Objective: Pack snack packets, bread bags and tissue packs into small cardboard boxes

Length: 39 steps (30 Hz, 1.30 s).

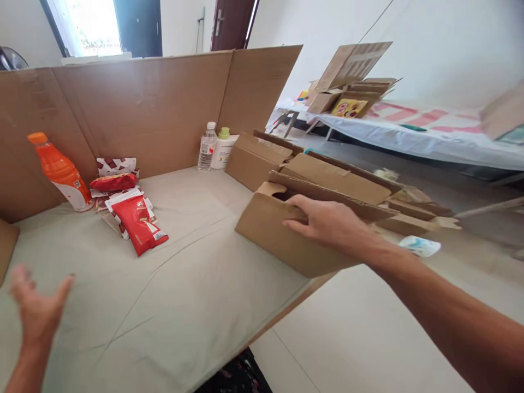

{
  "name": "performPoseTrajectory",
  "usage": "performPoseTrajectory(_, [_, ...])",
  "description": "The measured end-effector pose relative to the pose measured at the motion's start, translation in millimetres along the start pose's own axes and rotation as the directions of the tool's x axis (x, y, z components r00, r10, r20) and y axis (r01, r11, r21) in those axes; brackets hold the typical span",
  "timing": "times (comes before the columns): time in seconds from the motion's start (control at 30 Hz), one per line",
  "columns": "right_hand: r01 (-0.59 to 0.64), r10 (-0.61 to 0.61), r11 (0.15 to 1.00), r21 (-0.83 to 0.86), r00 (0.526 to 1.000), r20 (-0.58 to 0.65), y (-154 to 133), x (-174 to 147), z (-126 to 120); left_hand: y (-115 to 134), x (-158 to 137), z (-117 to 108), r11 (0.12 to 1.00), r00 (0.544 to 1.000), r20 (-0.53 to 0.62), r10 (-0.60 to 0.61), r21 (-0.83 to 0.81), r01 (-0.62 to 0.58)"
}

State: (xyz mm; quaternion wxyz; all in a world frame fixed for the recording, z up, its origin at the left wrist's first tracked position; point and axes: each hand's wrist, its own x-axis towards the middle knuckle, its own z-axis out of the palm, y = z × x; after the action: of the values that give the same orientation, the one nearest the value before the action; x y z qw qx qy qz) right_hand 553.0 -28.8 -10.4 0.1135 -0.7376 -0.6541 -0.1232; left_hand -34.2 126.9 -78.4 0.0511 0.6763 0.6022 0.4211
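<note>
My right hand (327, 221) is closed on the upper side wall of an open cardboard box (272, 234) at the table's right edge. Part of its fingers is hidden by the box wall. Low on the left, my left hand (39, 303) hovers with thumb and fingers spread, slightly blurred and holding nothing. Beyond it, a red snack packet (139, 221) lies on the cloth-covered table (196, 273). A second red packet (115, 182) rests behind it among patterned wrappers. An orange bottle (61, 172) leans to the left of these packets.
A clear plastic bottle (207, 147) and a white bottle with a green cap (223, 150) stand beside another cardboard box (256, 155). A tall cardboard panel (151, 109) borders the table's back. Across the room, boxes (354, 90) sit on a second table (393, 136).
</note>
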Motion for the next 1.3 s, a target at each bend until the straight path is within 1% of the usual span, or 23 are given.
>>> performPoseTrajectory(0.03, [0.055, -0.055, 0.998, 0.014, 0.998, -0.005, -19.0, -1.9, -5.5, 18.9, -20.7, 10.0, 0.999, 0.997, 0.078, 0.007, -0.051, -0.003])
performPoseTrajectory(0.07, [0.132, -0.132, 0.991, 0.032, 0.991, -0.015, -38.6, -4.9, -11.0, 39.1, -40.5, 18.8, 0.992, 0.977, 0.2, 0.077, -0.112, -0.055])
performPoseTrajectory(0.13, [0.323, -0.321, 0.942, 0.091, 0.946, -0.043, -76.9, -15.2, -22.0, 78.3, -73.7, 32.0, 0.956, 0.887, 0.381, 0.261, -0.228, -0.184])
performPoseTrajectory(0.17, [0.418, -0.414, 0.9, 0.128, 0.909, -0.052, -94.2, -22.0, -27.6, 94.8, -86.1, 36.6, 0.928, 0.825, 0.45, 0.342, -0.298, -0.223])
performPoseTrajectory(0.23, [0.545, -0.552, 0.806, 0.23, 0.833, -0.039, -121.6, -35.8, -39.6, 117.4, -102.7, 43.2, 0.872, 0.718, 0.527, 0.455, -0.428, -0.238])
performPoseTrajectory(0.3, [0.577, -0.632, 0.718, 0.388, 0.775, 0.017, -135.7, -44.6, -51.5, 126.1, -111.2, 47.7, 0.828, 0.659, 0.557, 0.506, -0.527, -0.191])
performPoseTrajectory(0.33, [0.559, -0.659, 0.678, 0.478, 0.75, 0.057, -137.4, -45.6, -56.6, 126.7, -113.8, 49.6, 0.81, 0.648, 0.561, 0.515, -0.566, -0.154])
performPoseTrajectory(0.4, [0.475, -0.687, 0.622, 0.623, 0.713, 0.141, -132.5, -40.0, -62.7, 124.9, -117.2, 52.9, 0.773, 0.649, 0.558, 0.517, -0.63, -0.075])
performPoseTrajectory(0.47, [0.408, -0.683, 0.621, 0.669, 0.7, 0.208, -123.3, -28.0, -63.2, 123.8, -119.6, 55.7, 0.737, 0.663, 0.54, 0.518, -0.675, -0.026])
performPoseTrajectory(0.5, [0.396, -0.678, 0.639, 0.659, 0.695, 0.241, -119.7, -21.6, -61.8, 124.2, -120.6, 56.8, 0.722, 0.673, 0.527, 0.519, -0.691, -0.016])
performPoseTrajectory(0.53, [0.394, -0.679, 0.66, 0.64, 0.677, 0.284, -117.8, -15.9, -60.0, 125.0, -121.4, 57.6, 0.71, 0.68, 0.514, 0.523, -0.704, -0.015])
performPoseTrajectory(0.57, [0.399, -0.689, 0.676, 0.62, 0.641, 0.338, -118.1, -11.3, -58.2, 126.1, -122.2, 58.2, 0.701, 0.684, 0.502, 0.529, -0.713, -0.018])
performPoseTrajectory(0.67, [0.414, -0.721, 0.686, 0.598, 0.497, 0.483, -129.9, -2.3, -54.9, 128.1, -124.1, 59.3, 0.688, 0.698, 0.477, 0.534, -0.725, -0.03])
performPoseTrajectory(0.7, [0.421, -0.733, 0.676, 0.605, 0.463, 0.497, -135.4, 0.1, -55.0, 127.9, -124.6, 59.7, 0.69, 0.704, 0.474, 0.529, -0.723, -0.031])
performPoseTrajectory(0.77, [0.441, -0.765, 0.642, 0.627, 0.431, 0.479, -144.3, 5.3, -56.0, 126.4, -125.3, 60.7, 0.699, 0.71, 0.481, 0.515, -0.714, -0.024])
performPoseTrajectory(0.83, [0.463, -0.786, 0.615, 0.638, 0.421, 0.452, -149.2, 9.7, -56.4, 124.7, -126.2, 61.4, 0.711, 0.707, 0.494, 0.505, -0.703, -0.017])
performPoseTrajectory(0.93, [0.516, -0.776, 0.63, 0.58, 0.448, 0.444, -153.7, 9.6, -51.5, 124.2, -127.9, 61.0, 0.732, 0.7, 0.521, 0.489, -0.681, -0.004])
performPoseTrajectory(1.03, [0.599, -0.768, 0.638, 0.483, 0.458, 0.448, -162.9, 1.2, -38.6, 126.3, -129.8, 59.6, 0.756, 0.697, 0.549, 0.461, -0.655, 0.017])
performPoseTrajectory(1.07, [0.623, -0.76, 0.646, 0.441, 0.471, 0.448, -167.1, -2.0, -33.2, 127.2, -130.3, 59.3, 0.763, 0.698, 0.557, 0.45, -0.646, 0.023])
performPoseTrajectory(1.17, [0.657, -0.714, 0.691, 0.3, 0.555, 0.427, -178.9, -8.5, -16.9, 129.0, -131.5, 59.8, 0.778, 0.704, 0.572, 0.421, -0.626, 0.043])
performPoseTrajectory(1.2, [0.659, -0.707, 0.699, 0.28, 0.575, 0.412, -181.3, -9.4, -12.7, 129.1, -131.8, 60.2, 0.781, 0.705, 0.575, 0.415, -0.623, 0.049])
performPoseTrajectory(1.23, [0.659, -0.708, 0.699, 0.278, 0.585, 0.395, -182.6, -9.7, -9.7, 129.0, -132.0, 60.5, 0.781, 0.707, 0.575, 0.412, -0.622, 0.051])
performPoseTrajectory(1.3, [0.665, -0.733, 0.678, 0.313, 0.58, 0.356, -181.7, -9.4, -8.1, 128.1, -132.3, 60.7, 0.779, 0.713, 0.567, 0.412, -0.625, 0.046])
